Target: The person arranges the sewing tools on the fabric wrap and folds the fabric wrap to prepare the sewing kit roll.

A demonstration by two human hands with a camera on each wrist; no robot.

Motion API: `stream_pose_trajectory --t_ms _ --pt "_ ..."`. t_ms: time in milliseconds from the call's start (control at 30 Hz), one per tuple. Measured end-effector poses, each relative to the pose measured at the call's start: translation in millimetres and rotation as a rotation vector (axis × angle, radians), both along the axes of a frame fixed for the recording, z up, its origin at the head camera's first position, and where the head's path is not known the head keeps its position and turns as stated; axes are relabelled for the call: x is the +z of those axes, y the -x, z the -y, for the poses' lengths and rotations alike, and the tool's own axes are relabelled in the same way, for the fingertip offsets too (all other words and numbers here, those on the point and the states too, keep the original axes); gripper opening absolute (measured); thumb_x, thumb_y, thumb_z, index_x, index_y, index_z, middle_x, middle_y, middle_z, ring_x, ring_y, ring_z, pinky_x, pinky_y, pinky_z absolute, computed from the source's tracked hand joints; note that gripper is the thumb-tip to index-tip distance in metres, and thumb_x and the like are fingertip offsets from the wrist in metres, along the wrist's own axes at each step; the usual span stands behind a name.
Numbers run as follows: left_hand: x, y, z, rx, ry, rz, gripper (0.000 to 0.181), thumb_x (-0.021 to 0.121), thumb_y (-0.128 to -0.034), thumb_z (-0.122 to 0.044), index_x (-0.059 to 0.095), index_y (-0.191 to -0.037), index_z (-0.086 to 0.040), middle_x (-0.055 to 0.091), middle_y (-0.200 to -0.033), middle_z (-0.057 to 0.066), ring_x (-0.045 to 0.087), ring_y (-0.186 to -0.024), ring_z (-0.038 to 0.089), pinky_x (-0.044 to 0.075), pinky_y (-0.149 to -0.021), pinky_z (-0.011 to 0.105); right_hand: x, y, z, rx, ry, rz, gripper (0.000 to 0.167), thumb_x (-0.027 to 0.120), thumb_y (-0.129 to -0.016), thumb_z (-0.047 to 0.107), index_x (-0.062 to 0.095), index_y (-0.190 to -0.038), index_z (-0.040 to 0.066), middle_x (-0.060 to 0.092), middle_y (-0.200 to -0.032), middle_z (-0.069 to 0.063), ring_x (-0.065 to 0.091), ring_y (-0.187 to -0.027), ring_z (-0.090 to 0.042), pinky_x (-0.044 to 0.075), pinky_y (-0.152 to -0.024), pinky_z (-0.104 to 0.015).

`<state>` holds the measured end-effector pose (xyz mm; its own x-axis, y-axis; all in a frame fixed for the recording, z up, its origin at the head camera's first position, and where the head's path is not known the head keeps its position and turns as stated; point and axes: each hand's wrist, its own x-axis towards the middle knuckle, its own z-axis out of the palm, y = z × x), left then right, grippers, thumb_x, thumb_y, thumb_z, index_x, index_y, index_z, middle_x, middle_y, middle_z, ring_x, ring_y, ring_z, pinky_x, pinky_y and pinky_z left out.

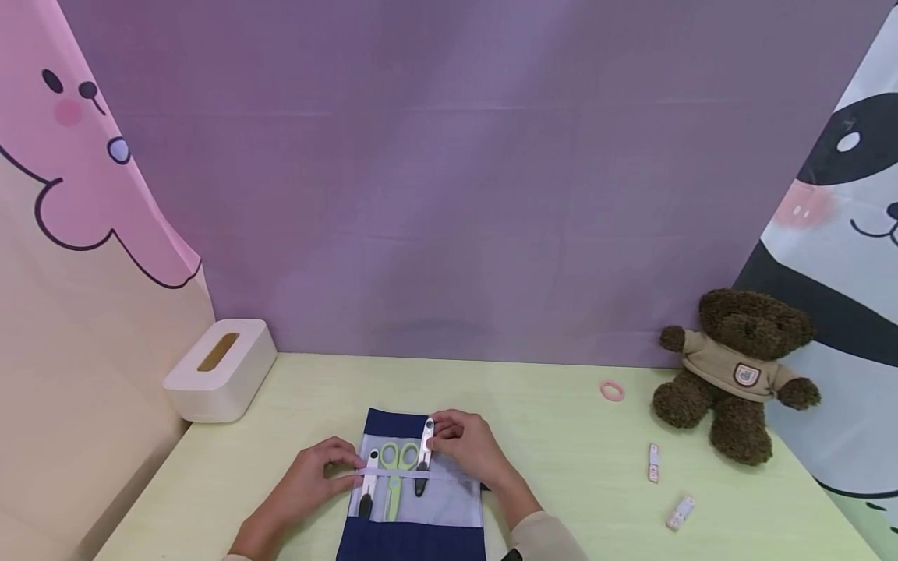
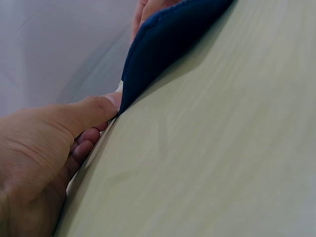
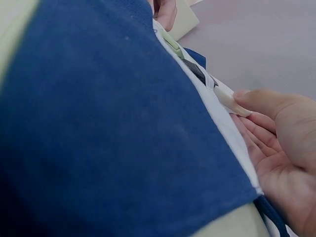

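A navy fabric tool roll (image 1: 414,541) with a pale lining lies unfolded on the table. Across the lining runs a narrow white elastic band (image 1: 449,474). Light green scissors (image 1: 394,491) and a white utility knife (image 1: 368,489) with a black end sit under the band. My left hand (image 1: 312,477) pinches the roll's left edge by the band; the left wrist view shows the thumb on that edge. My right hand (image 1: 473,448) pinches the top of a second white utility knife (image 1: 426,448), whose black end (image 3: 195,71) passes under the band, right of the scissors.
A white tissue box (image 1: 217,374) stands at the back left. A brown teddy bear (image 1: 737,382) sits at the back right. Nearer lie a pink ring (image 1: 613,382) and two small pink-and-white pieces, one upper (image 1: 654,463) and one lower (image 1: 680,514).
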<state>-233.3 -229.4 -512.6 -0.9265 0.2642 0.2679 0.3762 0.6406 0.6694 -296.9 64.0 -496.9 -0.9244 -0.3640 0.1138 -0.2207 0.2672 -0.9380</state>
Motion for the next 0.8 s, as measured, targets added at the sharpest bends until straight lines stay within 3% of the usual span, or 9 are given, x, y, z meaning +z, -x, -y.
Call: stream_pose_trajectory --t_ms 200,467,800 --pt "-1.2 0.8 0.1 -0.002 -0.006 0.01 0.012 0.085 -0.0845 -0.024 0.079 -0.095 -0.025 0.069 -0.107 -0.01 0.061 -0.102 0.003 0.054 -0.095 0.023 -2.5 1.5 -2.0 0.044 -0.05 -0.02 0.037 0.08 -0.087 0.009 0.071 -0.122 0.003 0.073 -0.105 -0.013 0.069 -0.091 -0.013 0.055 -0.076 -0.017" --pt "-2.3 2.5 1.0 -0.002 -0.005 0.022 0.012 0.085 -0.0852 -0.026 0.079 -0.095 -0.026 0.069 -0.107 -0.011 0.061 -0.103 0.004 0.054 -0.096 0.024 -4.8 3.0 -4.3 0.103 -0.04 -0.045 0.036 0.08 -0.087 0.006 0.071 -0.121 0.0 0.073 -0.107 -0.017 0.07 -0.094 -0.021 0.054 -0.074 -0.014" --pt "-3.2 4.0 1.4 0.011 0.008 0.036 0.011 0.085 -0.0855 -0.027 0.079 -0.095 -0.028 0.068 -0.108 -0.012 0.061 -0.103 0.005 0.054 -0.096 0.024 -2.4 2.9 -7.0 0.153 -0.153 -0.11 0.02 0.081 -0.088 0.013 0.078 -0.106 0.006 0.069 -0.108 -0.008 0.064 -0.091 -0.009 0.054 -0.079 -0.015"
